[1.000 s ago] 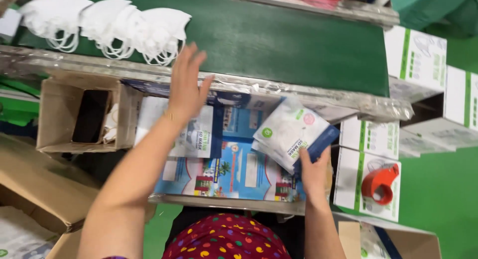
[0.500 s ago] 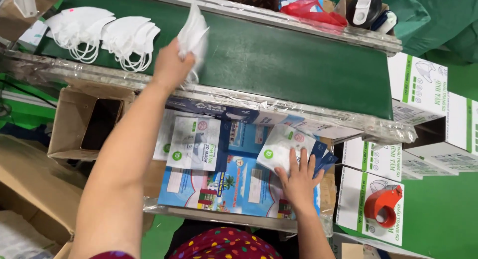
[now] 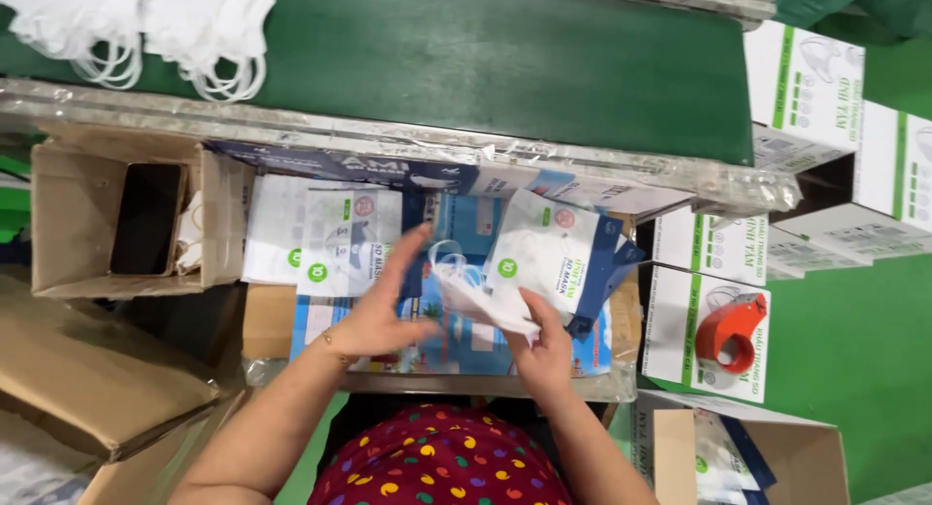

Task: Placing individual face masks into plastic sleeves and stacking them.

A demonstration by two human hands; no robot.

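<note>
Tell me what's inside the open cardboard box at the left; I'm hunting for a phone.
Inside the cardboard box a dark phone stands in one section, something white beside it. The bottom is hidden.

White face masks (image 3: 194,24) lie on a dark green belt (image 3: 505,68), and another white mask (image 3: 481,301) sits between the hands above a blue printed sheet (image 3: 466,345). The pouches (image 3: 544,257) are white with green dots and red seals; a red tape dispenser (image 3: 730,330) rests on white-and-green boxes (image 3: 704,364). Brown cardboard boxes (image 3: 68,223) flank a maroon garment (image 3: 437,461) dotted yellow, green and blue.
</note>
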